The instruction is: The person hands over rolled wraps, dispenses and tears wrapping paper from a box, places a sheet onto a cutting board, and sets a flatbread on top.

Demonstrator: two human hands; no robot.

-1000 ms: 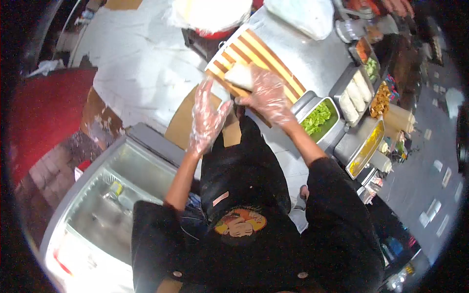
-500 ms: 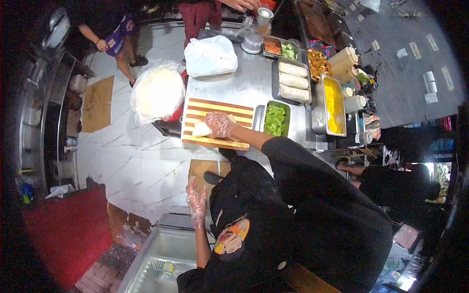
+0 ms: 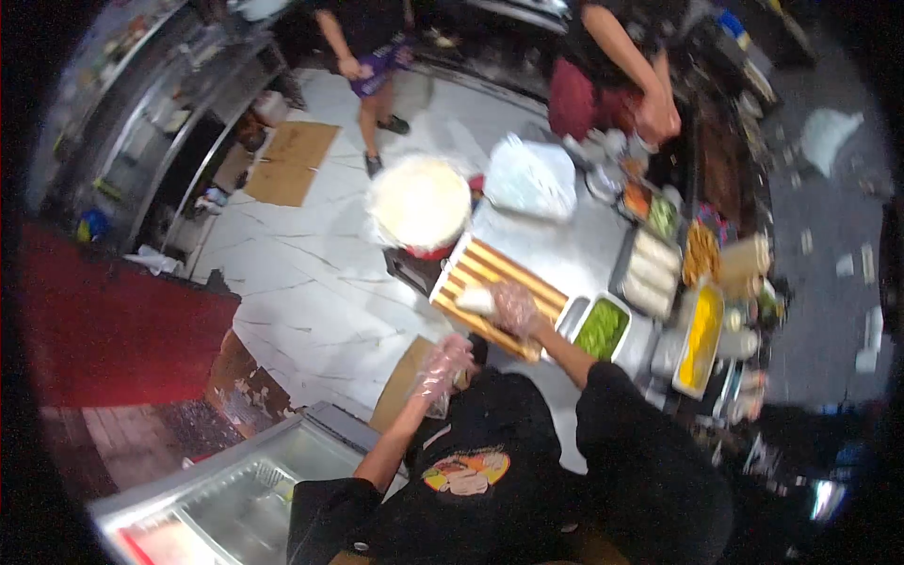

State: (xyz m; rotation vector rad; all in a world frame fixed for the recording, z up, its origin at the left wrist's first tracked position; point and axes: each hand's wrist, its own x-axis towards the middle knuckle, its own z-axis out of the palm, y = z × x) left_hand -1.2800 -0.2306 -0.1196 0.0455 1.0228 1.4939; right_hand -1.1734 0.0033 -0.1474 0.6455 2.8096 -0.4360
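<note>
My right hand (image 3: 516, 309), in a clear plastic glove, is closed over a white rolled wrap (image 3: 477, 300). The wrap lies on a striped wooden cutting board (image 3: 504, 266), its left end showing past my fingers. Below the board's near edge, my left hand (image 3: 445, 365), gloved too, hangs in the air with fingers loosely bent and apart; I see nothing in it. A tub of chopped lettuce (image 3: 603, 329) stands just right of the board.
Several rolled wraps fill a tray (image 3: 621, 287) near a pan of yellow food (image 3: 700, 339). A white plastic bag (image 3: 532, 177) sits on the steel table; a film-covered round container (image 3: 420, 201) stands left of it. Two people are beyond, one arm (image 3: 640, 71) reaching over the table.
My view has swung, so the table appears farther right and tilted. My left hand has come up closer to the board. My right hand stays on the wrap.
</note>
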